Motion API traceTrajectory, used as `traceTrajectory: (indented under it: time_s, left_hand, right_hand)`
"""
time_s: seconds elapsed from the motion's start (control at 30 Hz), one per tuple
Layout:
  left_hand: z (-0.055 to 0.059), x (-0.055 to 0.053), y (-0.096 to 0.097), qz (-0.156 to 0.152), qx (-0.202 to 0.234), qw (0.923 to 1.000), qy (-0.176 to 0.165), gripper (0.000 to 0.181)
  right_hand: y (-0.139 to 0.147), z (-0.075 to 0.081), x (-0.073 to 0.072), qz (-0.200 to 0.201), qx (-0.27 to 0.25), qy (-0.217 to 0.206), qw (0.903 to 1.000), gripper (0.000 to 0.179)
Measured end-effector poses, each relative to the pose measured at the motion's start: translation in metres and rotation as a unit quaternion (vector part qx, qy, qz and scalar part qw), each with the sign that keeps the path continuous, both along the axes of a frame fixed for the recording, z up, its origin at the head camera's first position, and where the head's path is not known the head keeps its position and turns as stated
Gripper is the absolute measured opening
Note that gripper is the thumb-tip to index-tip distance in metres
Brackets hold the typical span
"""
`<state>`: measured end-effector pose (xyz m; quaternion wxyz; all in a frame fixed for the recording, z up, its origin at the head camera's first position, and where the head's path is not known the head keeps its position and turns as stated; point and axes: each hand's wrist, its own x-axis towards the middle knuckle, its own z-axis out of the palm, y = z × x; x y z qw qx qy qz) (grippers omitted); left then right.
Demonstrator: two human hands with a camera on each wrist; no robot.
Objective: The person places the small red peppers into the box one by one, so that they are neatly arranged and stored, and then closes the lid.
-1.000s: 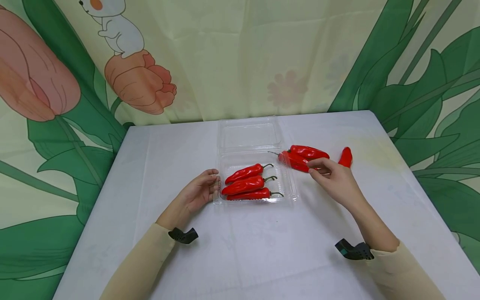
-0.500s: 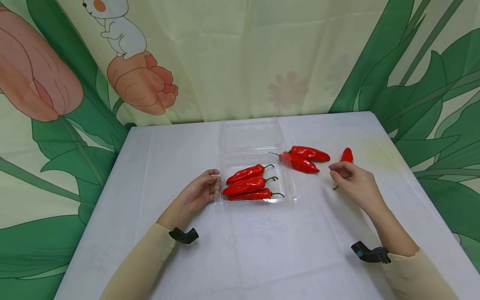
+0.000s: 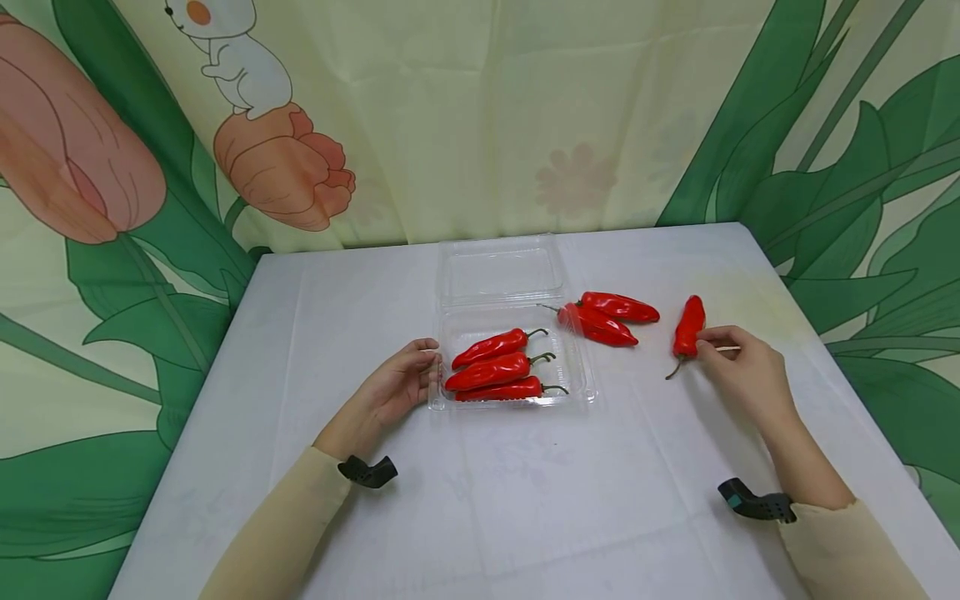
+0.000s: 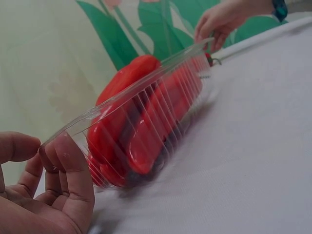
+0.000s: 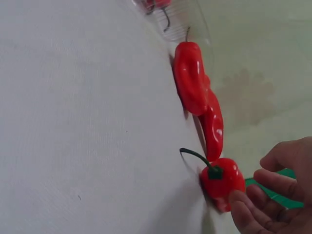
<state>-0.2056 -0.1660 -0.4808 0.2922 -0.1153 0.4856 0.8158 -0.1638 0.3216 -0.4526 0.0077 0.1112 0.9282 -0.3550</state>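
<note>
On the left, my left hand (image 3: 393, 387) pinches the rim of a clear plastic container (image 3: 566, 367), thumb on one side and fingertips on the other. Several red peppers (image 4: 151, 122) with green stems lie in it; three (image 3: 491, 371) show from above. My right hand (image 3: 750, 375) is beside a single red pepper (image 3: 688, 327) on the table, its stem toward me. In the right wrist view its fingers (image 5: 275, 183) are spread apart, and one fingertip meets the pepper's side. Nothing is held in that hand.
Two more red peppers (image 3: 618, 307) lie together just right of the container. The container's hinged lid (image 3: 501, 271) lies open toward the back. A white cloth (image 3: 555, 500) covers the table, and a printed curtain (image 3: 480, 125) hangs behind its far edge.
My right hand has moved right, from beside the pair of peppers to the single pepper, which now shows fully. My left hand stays at the container.
</note>
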Motion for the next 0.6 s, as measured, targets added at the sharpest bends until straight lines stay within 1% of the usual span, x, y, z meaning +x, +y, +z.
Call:
traceTrajectory:
  time_s: [0.13,0.27,0.4,0.6]
  left_hand:
    - [0.0,0.0,0.0,0.002,-0.003,1.0,0.0,0.018]
    - [0.0,0.0,0.0,0.002,-0.003,1.0,-0.002,0.018]
    - [-0.001,0.0,-0.001,0.001,0.0,1.0,-0.002,0.018]
    - [-0.001,0.0,-0.001,-0.001,0.002,1.0,0.0,0.017]
  right_hand:
    - [0.004,-0.005,-0.004,-0.026,-0.005,-0.013,0.9996,0.053]
    - [0.007,-0.01,-0.009,-0.04,-0.008,-0.024,0.9989,0.055]
    - [0.005,-0.013,-0.012,-0.038,0.007,-0.026,0.9989,0.057]
    - [-0.006,-0.011,-0.019,-0.035,0.036,-0.023,0.9985,0.066]
